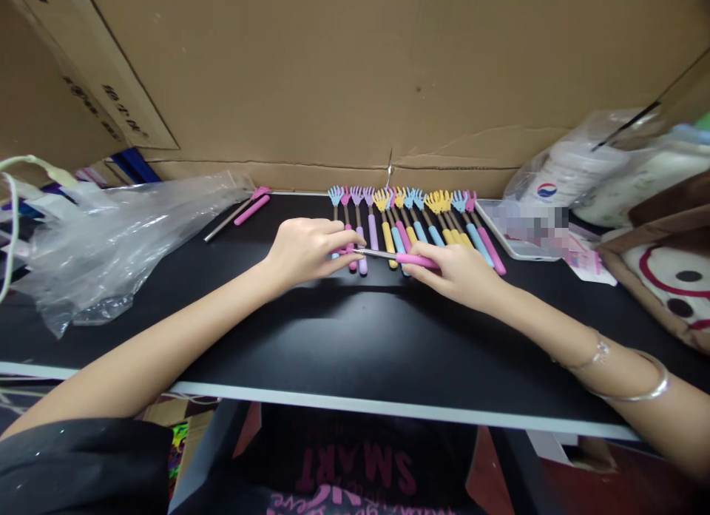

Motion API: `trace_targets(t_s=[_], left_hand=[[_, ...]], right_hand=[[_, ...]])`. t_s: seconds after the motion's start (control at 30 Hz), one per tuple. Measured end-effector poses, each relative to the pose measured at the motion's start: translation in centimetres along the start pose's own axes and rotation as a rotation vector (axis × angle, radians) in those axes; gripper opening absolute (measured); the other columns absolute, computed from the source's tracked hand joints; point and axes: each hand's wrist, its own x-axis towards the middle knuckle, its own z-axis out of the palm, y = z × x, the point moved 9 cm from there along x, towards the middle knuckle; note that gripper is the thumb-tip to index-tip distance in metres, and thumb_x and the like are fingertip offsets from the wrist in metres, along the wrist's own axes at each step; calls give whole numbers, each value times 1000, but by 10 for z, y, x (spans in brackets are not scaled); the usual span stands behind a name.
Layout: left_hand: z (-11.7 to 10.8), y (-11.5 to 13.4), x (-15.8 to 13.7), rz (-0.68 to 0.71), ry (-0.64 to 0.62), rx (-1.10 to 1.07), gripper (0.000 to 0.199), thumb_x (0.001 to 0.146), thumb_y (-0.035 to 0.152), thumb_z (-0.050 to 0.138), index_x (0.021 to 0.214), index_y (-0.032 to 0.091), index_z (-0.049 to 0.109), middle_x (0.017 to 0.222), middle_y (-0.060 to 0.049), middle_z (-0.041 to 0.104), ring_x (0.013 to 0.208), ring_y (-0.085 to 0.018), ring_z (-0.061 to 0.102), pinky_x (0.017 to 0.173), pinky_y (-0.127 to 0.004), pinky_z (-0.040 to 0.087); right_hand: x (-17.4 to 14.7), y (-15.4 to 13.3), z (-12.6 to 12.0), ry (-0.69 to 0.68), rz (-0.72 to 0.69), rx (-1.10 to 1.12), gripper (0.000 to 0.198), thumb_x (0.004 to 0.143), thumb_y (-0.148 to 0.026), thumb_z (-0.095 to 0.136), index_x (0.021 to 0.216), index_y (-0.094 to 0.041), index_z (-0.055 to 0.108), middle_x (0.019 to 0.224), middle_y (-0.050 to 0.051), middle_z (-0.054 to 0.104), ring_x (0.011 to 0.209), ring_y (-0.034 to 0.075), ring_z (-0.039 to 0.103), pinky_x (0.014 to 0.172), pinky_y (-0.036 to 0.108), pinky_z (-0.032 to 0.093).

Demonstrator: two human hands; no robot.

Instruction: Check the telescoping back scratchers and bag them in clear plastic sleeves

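Between my two hands a pink back scratcher [407, 259] with a metal shaft lies almost level above the black table. My left hand [313, 248] is closed on its claw end, which the fingers mostly hide. Its pink handle is gripped by my right hand [458, 271]. Behind the hands several back scratchers [372, 230] in blue, pink, purple and yellow lie side by side in a row, claws toward the cardboard. Left of the row lie a pink handle piece [251, 209] and a metal shaft [226, 220] with a pink claw.
A clear plastic bag [127, 234] covers the table's left side. At the right are a white tray [521, 234], a bagged white cup [571, 174] and a brown fabric item [660, 256] with a cartoon face. A cardboard wall [333, 78] stands behind the black table [355, 345].
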Motion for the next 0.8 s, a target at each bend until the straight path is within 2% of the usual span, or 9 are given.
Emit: trace_targets(t_s=[0.1, 0.2, 0.27, 0.33, 0.43, 0.53, 0.7, 0.8], left_hand=[[-1, -13, 1, -106, -9, -60, 27, 91, 46, 58, 100, 27, 73, 73, 1, 70, 66, -12, 63, 52, -24, 29], [2, -28, 1, -238, -41, -193, 26, 90, 47, 59, 103, 27, 72, 87, 2, 74, 77, -13, 68, 58, -21, 36], [11, -36, -1, -327, -110, -304, 25, 90, 47, 59, 101, 27, 71, 93, 2, 75, 82, -15, 69, 62, -21, 39], [23, -42, -4, -393, -203, -416, 24, 90, 46, 58, 97, 26, 69, 88, 3, 76, 78, -15, 69, 61, -20, 40], [38, -43, -7, -429, -308, -634, 24, 91, 44, 56, 92, 22, 64, 76, 2, 73, 63, -12, 66, 57, -20, 42], [43, -45, -7, -456, -297, -786, 24, 92, 43, 54, 91, 19, 59, 69, 1, 70, 50, -9, 58, 53, -20, 44], [39, -45, -8, -455, -244, -753, 23, 91, 41, 56, 86, 19, 55, 66, 1, 68, 55, -11, 60, 55, -20, 44], [40, -41, -10, -447, -254, -702, 21, 92, 40, 54, 87, 19, 54, 68, 1, 69, 61, -12, 63, 59, -20, 43]], right_hand=[[3, 4, -8, 24, -19, 96, 30, 91, -49, 50, 93, -21, 62, 66, -1, 65, 55, 13, 54, 56, 25, 32], [6, 12, -19, 23, -10, 195, 29, 89, -49, 55, 92, -20, 60, 62, -2, 63, 52, 11, 50, 55, 25, 31], [7, 20, -26, 22, 11, 260, 33, 86, -52, 58, 91, -19, 60, 57, -4, 60, 48, 10, 46, 52, 25, 31], [8, 27, -25, -51, 28, 389, 37, 84, -55, 60, 94, -19, 58, 60, -3, 62, 47, 10, 48, 49, 25, 34], [8, 37, -15, -179, 112, 624, 43, 79, -59, 66, 95, -21, 53, 70, 1, 70, 45, 11, 54, 44, 25, 39], [9, 50, -14, -93, 229, 749, 48, 71, -61, 73, 88, -22, 50, 65, 1, 69, 38, 9, 51, 37, 24, 38], [9, 49, -5, -58, 265, 804, 47, 71, -59, 75, 82, -21, 50, 64, 1, 70, 32, 4, 40, 31, 21, 27], [8, 47, -8, -30, 249, 804, 48, 68, -57, 78, 76, -21, 47, 64, 2, 70, 35, 4, 40, 33, 21, 23]])
